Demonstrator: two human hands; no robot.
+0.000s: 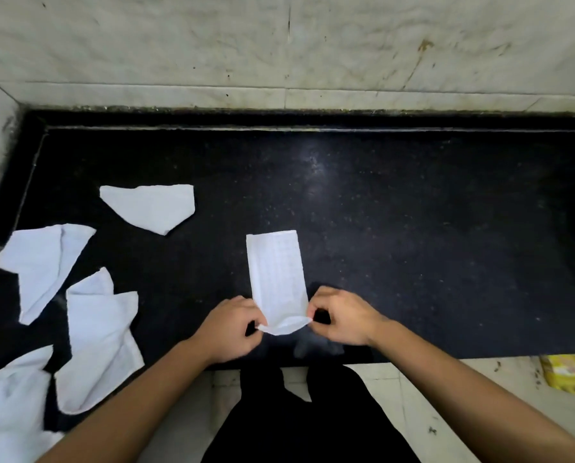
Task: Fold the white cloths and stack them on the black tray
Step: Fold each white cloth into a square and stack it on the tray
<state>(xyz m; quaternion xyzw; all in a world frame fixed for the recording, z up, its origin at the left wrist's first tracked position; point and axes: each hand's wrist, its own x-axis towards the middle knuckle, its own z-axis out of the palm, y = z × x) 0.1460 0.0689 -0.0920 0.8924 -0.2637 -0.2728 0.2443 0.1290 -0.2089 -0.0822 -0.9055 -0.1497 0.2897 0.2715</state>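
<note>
one cloth (276, 272) (faintly gridded) folded narrow, lengthwise.

The left side of the black countertop (413, 228) is crowded with loose white cloths (99, 342); the right half and the strip behind the folded cloth (276, 269) lie open up to the marble wall (279, 45).

Place: likely home kitchen or utility nook, not certain.
Counter: black speckled stone slab (413, 228), raised lip at back and left.
Wall: pale marble-look tiles (312, 45), stained, grimy joint at counter.
Floor: light tiles (413, 389), yellow packet (565, 374) lying there.
Clutter: white cloths (149, 207) loose on counter's left.
</note>
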